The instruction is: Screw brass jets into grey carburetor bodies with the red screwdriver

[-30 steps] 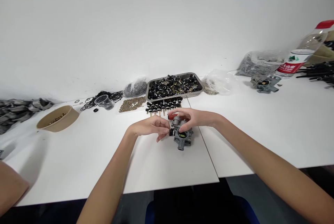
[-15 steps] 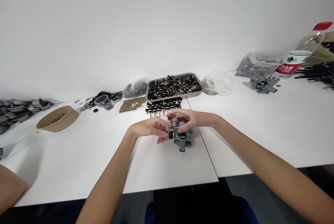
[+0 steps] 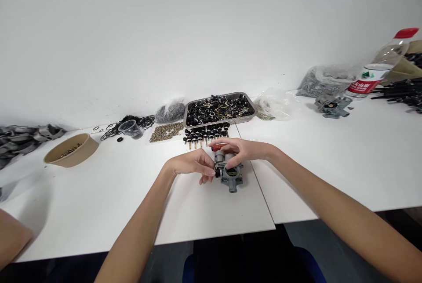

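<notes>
A grey metal carburetor (image 3: 232, 182) rests on the white table in front of me, its round bore facing up toward the camera. From above and behind, my right hand (image 3: 243, 149) grips it, thumb at the bore's edge. My left hand (image 3: 197, 163) is closed in a pinch at a small black fitting (image 3: 217, 173) on the carburetor's left side; the fingertips partly cover it. Behind the carburetor lies a red object (image 3: 217, 147), half hidden by my right fingers. Several black-and-brass fittings (image 3: 206, 132) stand in rows just beyond.
A metal tray (image 3: 235, 121) of similar fittings is at the back. To its left are small brass pieces (image 3: 161, 133), a clear cup (image 3: 132, 129), black rings (image 3: 127, 121) and a tan bowl (image 3: 84, 153). Rightward stand another carburetor (image 3: 332, 107) and a bottle (image 3: 365, 85). Another person's arm (image 3: 13, 234) shows at left.
My left hand has turned slightly at the black fitting, its fingers curling further under. The carburetor has shifted a touch, while my right hand keeps its grip.
</notes>
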A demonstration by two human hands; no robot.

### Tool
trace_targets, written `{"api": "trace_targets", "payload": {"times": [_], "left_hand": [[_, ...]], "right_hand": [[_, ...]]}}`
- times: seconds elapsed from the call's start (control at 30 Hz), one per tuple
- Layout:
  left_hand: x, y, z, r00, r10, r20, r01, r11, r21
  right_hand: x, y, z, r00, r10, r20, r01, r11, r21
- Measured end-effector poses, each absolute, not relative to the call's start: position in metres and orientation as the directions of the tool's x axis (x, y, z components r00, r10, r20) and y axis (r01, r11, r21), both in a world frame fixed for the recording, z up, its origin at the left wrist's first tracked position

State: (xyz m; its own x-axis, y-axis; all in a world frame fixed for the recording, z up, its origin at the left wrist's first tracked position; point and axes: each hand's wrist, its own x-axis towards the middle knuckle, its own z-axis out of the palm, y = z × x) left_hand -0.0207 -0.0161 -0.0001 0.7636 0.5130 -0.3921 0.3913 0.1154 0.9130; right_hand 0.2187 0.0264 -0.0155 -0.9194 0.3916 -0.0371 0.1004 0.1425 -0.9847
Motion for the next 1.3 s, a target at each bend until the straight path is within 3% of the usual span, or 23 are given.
{"api": "trace_targets", "payload": {"times": [0.27, 0.33, 0.4, 0.53, 0.67, 0.9, 1.0, 1.13, 1.3], "left_hand": [[-0.023, -0.017, 0.004, 0.779, 0.488, -0.393, 0.41, 0.078, 0.909], [-0.026, -0.017, 0.008, 0.781, 0.515, -0.353, 0.39, 0.039, 0.92], [-0.029, -0.016, 0.011, 0.756, 0.595, -0.275, 0.348, -0.009, 0.938], [-0.031, -0.015, 0.011, 0.563, 0.82, -0.102, 0.23, -0.037, 0.973], [-0.026, -0.009, 0.003, 0.355, 0.935, -0.018, 0.165, -0.044, 0.985], [-0.016, -0.006, -0.004, 0.161, 0.985, 0.067, 0.225, -0.102, 0.969], [-0.013, -0.008, -0.003, 0.142, 0.985, 0.101, 0.296, -0.14, 0.945], [-0.011, -0.008, -0.003, 0.148, 0.977, 0.156, 0.384, -0.202, 0.901], [-0.008, -0.013, -0.001, 0.286, 0.955, 0.077, 0.349, -0.179, 0.92]], "right_hand": [[0.224, 0.029, -0.009, -0.914, 0.405, -0.03, 0.09, 0.129, -0.988], [0.23, 0.032, -0.005, -0.856, 0.516, 0.016, 0.059, 0.129, -0.99], [0.235, 0.038, -0.003, -0.732, 0.673, 0.109, 0.063, 0.226, -0.972], [0.24, 0.046, -0.011, -0.574, 0.793, 0.206, 0.368, 0.474, -0.8], [0.231, 0.044, -0.025, -0.658, 0.733, 0.174, 0.514, 0.606, -0.607], [0.219, 0.038, -0.029, -0.706, 0.677, 0.207, 0.501, 0.685, -0.53], [0.218, 0.034, -0.023, -0.711, 0.655, 0.255, 0.48, 0.717, -0.506], [0.214, 0.029, -0.02, -0.707, 0.555, 0.438, 0.371, 0.818, -0.439], [0.208, 0.025, -0.022, -0.653, 0.486, 0.581, 0.298, 0.87, -0.392]]}}
